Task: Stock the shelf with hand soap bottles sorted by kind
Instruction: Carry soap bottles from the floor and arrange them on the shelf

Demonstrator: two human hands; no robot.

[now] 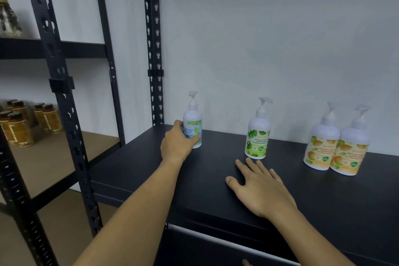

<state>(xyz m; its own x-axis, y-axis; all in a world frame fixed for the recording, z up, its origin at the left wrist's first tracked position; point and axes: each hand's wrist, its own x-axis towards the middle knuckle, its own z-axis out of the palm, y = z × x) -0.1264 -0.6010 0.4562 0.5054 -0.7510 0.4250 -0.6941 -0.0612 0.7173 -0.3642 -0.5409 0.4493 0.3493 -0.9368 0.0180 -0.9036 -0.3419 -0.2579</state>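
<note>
- Our left hand [178,143] grips the upright mint bottle [192,127] at the shelf's [216,185] far left.
- Our right hand [261,188] rests flat and spread, nearest the green bottle [257,136] just beyond its fingertips.
- Two orange bottles [336,147] touch, farther right.

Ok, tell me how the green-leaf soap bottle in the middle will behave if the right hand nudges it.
The green-leaf bottle stands tall on a narrow base, so a high push probably tips it. Its glossy plastic likely slides on the smooth dark shelf. The open right hand lies flat just before it.
</note>
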